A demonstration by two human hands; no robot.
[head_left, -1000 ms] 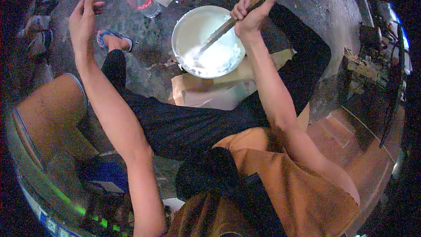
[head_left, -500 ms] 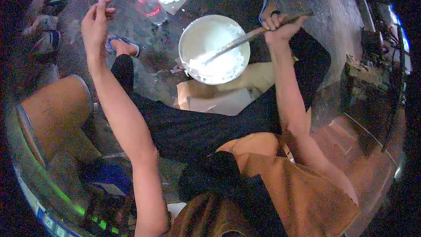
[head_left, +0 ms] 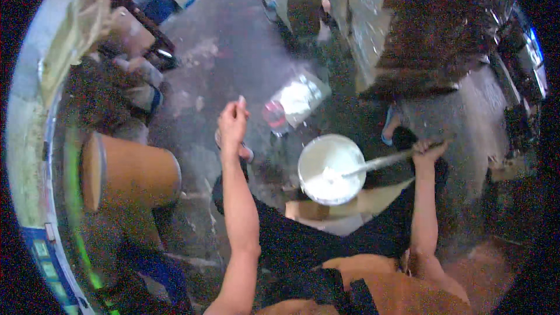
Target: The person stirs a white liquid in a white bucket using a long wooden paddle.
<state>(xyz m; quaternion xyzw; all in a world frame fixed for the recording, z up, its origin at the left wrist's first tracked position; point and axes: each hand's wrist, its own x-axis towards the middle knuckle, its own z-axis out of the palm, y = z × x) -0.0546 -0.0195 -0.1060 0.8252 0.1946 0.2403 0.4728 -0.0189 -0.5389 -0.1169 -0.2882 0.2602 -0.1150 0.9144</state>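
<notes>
Goop (head_left: 335, 182), white and thick, lies in a round white bucket (head_left: 315, 157), and we see the bucket on the dark floor (head_left: 195, 90) between our two legs. Our right hand (head_left: 430, 150) is wrapped around the top end of a long stick (head_left: 388, 160). The stick slants down to the left, over the bucket's rim, and its low end is at the goop. We cannot tell how deep the tip goes, as things look blurry.

Our left hand (head_left: 233, 119) is up in the air, left of the bucket and well apart from it. Its fingers are loose and a little bent, and we see it grip nothing.

Past the bucket we find a clear bottle with a pinkish-red band (head_left: 275, 115). Just beside it is a flat grey sheet (head_left: 318, 86) with a white heap (head_left: 299, 100) on it. Some brown cardboard (head_left: 380, 199) lies close to the bucket, on our side. Far to our left is a big brown drum (head_left: 140, 172) with grey rims.
</notes>
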